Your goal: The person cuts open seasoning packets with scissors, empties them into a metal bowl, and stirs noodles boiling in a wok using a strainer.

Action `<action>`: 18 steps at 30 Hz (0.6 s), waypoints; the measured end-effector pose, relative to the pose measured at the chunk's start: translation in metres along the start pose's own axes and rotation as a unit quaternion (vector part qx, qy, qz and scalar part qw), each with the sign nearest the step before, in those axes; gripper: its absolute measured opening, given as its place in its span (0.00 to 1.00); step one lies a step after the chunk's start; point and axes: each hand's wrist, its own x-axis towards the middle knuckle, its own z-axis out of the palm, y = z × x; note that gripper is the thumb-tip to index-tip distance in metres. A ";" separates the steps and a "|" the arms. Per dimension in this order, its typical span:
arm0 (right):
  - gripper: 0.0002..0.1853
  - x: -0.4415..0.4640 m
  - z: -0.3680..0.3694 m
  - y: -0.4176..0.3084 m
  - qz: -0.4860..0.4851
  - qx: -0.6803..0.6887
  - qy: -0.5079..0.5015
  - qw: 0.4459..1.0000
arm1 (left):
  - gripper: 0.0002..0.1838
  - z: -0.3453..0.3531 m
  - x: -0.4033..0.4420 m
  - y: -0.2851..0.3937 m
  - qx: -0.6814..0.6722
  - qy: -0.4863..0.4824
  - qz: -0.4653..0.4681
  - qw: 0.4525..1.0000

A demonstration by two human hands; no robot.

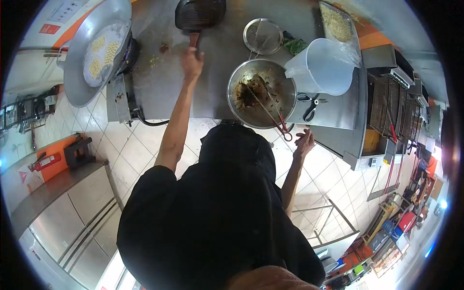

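Observation:
My left hand [192,63] is closed around the brown handle of a dark square grill pan [199,13] at the far edge of the steel counter. The inside of the pan looks dark, with ridges. Just off the counter's front edge, my right hand [303,143] hangs with its fingers apart and holds nothing. Nearest to it are red-handled tongs [282,126], leaning in a steel mixing bowl [233,104]. Dark food residue [249,94] coats the bowl's inside. To the bowl's right lie black-handled scissors [311,110].
A large wok [77,82] with noodle blocks [98,44] in whitish liquid stands at left. Behind the bowl are a mesh strainer [263,36], green leaves [294,46] and a translucent plastic bucket [323,67]. A tray of shredded food [337,25] and fryer baskets [386,96] are at right.

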 end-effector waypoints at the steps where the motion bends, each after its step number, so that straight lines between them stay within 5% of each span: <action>1: 0.22 -0.002 -0.003 -0.001 0.003 0.014 0.003 1.000 | 0.15 0.008 0.005 0.008 -0.153 -0.091 0.017 0.984; 3: 0.21 -0.007 -0.009 -0.002 0.007 0.028 0.004 1.000 | 0.13 0.025 0.004 0.029 -0.257 -0.396 0.019 0.881; 4: 0.21 -0.009 -0.011 -0.002 0.006 0.025 0.010 1.000 | 0.13 0.027 0.002 0.038 -0.256 -0.397 0.019 0.881; 6: 0.20 -0.015 -0.018 -0.002 0.004 0.019 0.024 1.000 | 0.13 0.030 -0.003 0.057 -0.339 -0.579 -0.148 0.727; 10: 0.22 -0.024 -0.031 -0.001 0.024 0.024 0.048 0.998 | 0.13 0.042 -0.010 0.085 -0.326 -0.542 -0.065 0.772; 18: 0.21 -0.030 -0.041 0.011 0.039 0.034 0.063 0.997 | 0.14 0.096 -0.033 0.050 -0.309 -0.295 0.120 0.896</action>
